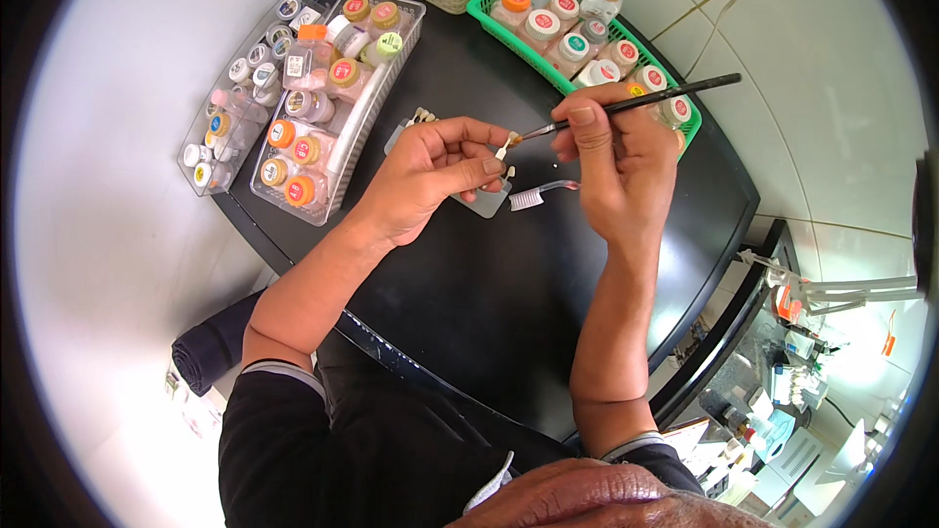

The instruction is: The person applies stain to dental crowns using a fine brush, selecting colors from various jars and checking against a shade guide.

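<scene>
Hands meet above the black desk (pixel 489 284): the left hand (pixel 430 171) pinches a small tooth-shaped piece (pixel 503 147), the right hand (pixel 611 161) grips a fine brush (pixel 646 101) whose tip touches it; a toothbrush (pixel 540 194) lies just below.

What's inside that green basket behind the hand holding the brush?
The green basket holds small clear jars with orange, red, teal and blue caps. The right hand with the brush covers its near end, so any jars there are hidden.

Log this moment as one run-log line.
left hand: holds small tooth piece | right hand: holds brush, tip at piece | over black tray
</scene>
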`<state>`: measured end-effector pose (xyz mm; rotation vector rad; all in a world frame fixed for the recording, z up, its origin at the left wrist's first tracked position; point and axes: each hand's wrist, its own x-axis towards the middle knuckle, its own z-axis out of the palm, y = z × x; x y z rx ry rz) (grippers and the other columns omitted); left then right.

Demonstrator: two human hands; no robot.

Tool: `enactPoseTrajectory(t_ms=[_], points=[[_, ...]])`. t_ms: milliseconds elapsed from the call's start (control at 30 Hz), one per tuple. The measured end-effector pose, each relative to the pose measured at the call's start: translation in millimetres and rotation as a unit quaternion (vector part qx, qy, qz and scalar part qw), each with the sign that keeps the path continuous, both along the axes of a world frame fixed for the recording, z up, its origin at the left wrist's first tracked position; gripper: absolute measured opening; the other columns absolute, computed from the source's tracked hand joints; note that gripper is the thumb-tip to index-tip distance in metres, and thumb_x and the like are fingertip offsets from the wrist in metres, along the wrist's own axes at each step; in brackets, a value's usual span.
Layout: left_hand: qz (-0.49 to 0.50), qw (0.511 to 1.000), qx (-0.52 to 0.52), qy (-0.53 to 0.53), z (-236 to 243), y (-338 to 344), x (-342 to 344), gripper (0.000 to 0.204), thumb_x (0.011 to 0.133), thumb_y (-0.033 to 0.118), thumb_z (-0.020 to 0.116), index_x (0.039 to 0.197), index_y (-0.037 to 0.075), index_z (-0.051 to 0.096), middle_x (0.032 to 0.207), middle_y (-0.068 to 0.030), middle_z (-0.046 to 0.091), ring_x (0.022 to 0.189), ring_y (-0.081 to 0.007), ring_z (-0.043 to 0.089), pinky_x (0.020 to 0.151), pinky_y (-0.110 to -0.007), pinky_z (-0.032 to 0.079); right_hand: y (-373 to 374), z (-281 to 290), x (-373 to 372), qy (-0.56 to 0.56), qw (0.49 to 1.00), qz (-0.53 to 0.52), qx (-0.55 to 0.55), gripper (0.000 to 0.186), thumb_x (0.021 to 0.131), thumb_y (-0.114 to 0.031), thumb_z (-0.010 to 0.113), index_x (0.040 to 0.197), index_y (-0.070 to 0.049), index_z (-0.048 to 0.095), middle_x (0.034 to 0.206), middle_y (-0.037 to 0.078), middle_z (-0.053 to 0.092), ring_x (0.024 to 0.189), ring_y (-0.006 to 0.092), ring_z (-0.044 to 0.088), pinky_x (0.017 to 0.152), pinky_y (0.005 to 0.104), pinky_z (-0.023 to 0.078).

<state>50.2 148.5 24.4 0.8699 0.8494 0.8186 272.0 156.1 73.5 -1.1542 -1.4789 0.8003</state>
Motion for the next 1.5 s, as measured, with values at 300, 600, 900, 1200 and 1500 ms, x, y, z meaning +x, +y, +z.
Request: enactPoseTrajectory(t_ms=[300,600,900,1200,1500], points=[[-0.006,1.0,-0.004,0.004,2.4,-0.6,-0.2,0.035,0.102,0.012,0.079,0.134,0.0,0.074,0.103,0.0009,0.074,0.087,-0.0073,0.072,0.068,-0.02,0.047,1.4,1.9,-2.5,-0.06,0.998,0.006,-0.001,0.019,0.106,-0.014,0.076,0.097,0.003,0.078,0.071,0.008,0.073,0.061,0.0123,0.069,0.056,0.0285,0.05],[0.002,1.0,-0.008,0.014,1.2,-0.3,1.0,0.033,0.1,0.01,0.079,0.132,0.0,0.075,0.099,0.0015,0.074,0.084,-0.007,0.071,0.067,-0.02,0.047,3.6,-4.2,-2.5,-0.089,0.995,-0.047,0.004,0.02,0.107,-0.015,0.076,0.097,0.002,0.079,0.069,0.006,0.072,0.061,0.0112,0.068,0.056,0.0276,0.05],[0.005,0.999,0.024,0.035,-2.6,-1.4,2.4,0.034,0.098,0.01,0.08,0.131,0.0,0.075,0.089,0.0037,0.073,0.081,-0.0064,0.07,0.065,-0.02,0.046,2.3,-4.4,-9.0,-0.057,0.998,-0.009,0.012,0.019,0.106,-0.015,0.077,0.099,0.002,0.079,0.067,0.007,0.071,0.057,0.0124,0.066,0.054,0.0292,0.049],[0.004,0.999,0.027,0.043,0.1,-1.1,2.0,0.035,0.098,0.012,0.081,0.131,0.002,0.075,0.092,0.004,0.073,0.082,-0.0055,0.071,0.065,-0.019,0.047,2.8,-4.8,-6.0,-0.055,0.996,-0.061,0.022,0.019,0.105,-0.016,0.078,0.098,0.001,0.079,0.066,0.007,0.071,0.056,0.0115,0.065,0.053,0.0279,0.048],[0.003,0.999,0.027,0.024,-0.6,-0.7,1.1,0.033,0.1,0.01,0.081,0.131,0.002,0.075,0.096,0.0034,0.074,0.083,-0.0055,0.071,0.065,-0.019,0.048,2.7,-5.7,-7.7,-0.071,0.997,-0.014,0.029,0.02,0.105,-0.018,0.078,0.098,0.0,0.08,0.065,0.006,0.07,0.057,0.0113,0.065,0.053,0.0292,0.046]])
